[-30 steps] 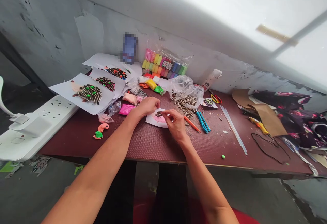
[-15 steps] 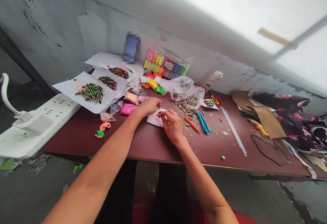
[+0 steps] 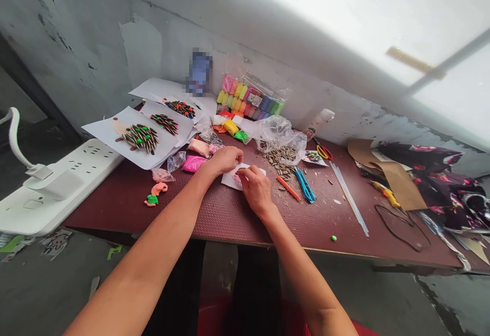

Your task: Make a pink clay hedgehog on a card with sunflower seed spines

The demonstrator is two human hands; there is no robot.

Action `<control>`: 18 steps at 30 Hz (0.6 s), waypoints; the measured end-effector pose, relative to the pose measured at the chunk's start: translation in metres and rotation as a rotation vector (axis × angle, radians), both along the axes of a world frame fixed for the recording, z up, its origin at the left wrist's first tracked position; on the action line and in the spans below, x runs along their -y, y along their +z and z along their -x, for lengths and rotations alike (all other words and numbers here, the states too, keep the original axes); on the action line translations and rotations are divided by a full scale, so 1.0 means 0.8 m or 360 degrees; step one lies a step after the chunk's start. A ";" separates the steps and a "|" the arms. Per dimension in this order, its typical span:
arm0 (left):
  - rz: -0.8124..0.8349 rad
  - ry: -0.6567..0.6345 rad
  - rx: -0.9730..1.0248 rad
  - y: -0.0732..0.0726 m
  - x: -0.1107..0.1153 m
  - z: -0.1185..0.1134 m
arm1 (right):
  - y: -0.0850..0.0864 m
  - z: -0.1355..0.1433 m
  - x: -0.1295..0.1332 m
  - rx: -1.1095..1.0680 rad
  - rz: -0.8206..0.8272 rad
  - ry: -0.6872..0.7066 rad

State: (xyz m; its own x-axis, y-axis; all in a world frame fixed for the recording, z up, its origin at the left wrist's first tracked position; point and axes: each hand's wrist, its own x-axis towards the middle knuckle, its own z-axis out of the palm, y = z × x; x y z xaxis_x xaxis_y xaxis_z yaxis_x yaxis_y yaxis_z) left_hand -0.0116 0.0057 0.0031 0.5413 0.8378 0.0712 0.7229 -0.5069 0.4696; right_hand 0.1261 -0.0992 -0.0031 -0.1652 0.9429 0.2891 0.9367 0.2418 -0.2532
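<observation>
A small white paper card (image 3: 229,181) lies on the table under both hands, with a flat pink clay shape (image 3: 234,177) on it. My left hand (image 3: 228,159) is at the card's far edge, its fingers curled together; whatever they may hold is hidden. Over the card's right part, my right hand (image 3: 255,187) pinches thumb and forefinger together at the clay. Anything between those fingertips is too small to make out. To the right of the hands are a heap of sunflower seeds (image 3: 278,158), an orange pen-like tool (image 3: 289,188) and a blue utility knife (image 3: 305,185).
Left stand sheets with seed hedgehogs (image 3: 140,138) and a white power strip (image 3: 82,172). Clay packets (image 3: 194,163) lie near my left hand. Behind are a plastic bag (image 3: 273,127) and a white bottle (image 3: 320,121). Scissors (image 3: 323,151), glue sticks (image 3: 349,198) and a yellow glue gun (image 3: 386,193) are right.
My right hand has shifted slightly left over the card, its fingertips still pinched. A dark spot by its fingertips shows less now. My left hand stays in about the same place.
</observation>
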 end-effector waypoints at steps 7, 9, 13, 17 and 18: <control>0.0013 0.0007 0.0015 -0.001 0.000 0.000 | 0.001 0.000 -0.001 0.0035 -0.0006 0.0033; 0.0006 0.0009 0.0014 -0.001 0.000 0.000 | 0.001 0.000 -0.001 0.0036 -0.0004 0.0033; -0.0001 0.0011 0.0005 -0.001 0.000 0.000 | 0.001 0.001 0.000 0.0048 0.0015 0.0011; 0.0011 0.0023 0.0019 -0.001 0.000 -0.001 | 0.002 0.002 0.000 0.0032 0.0042 0.0003; 0.0009 0.0021 0.0023 -0.001 0.000 -0.001 | 0.002 0.002 0.001 0.0023 0.0049 0.0004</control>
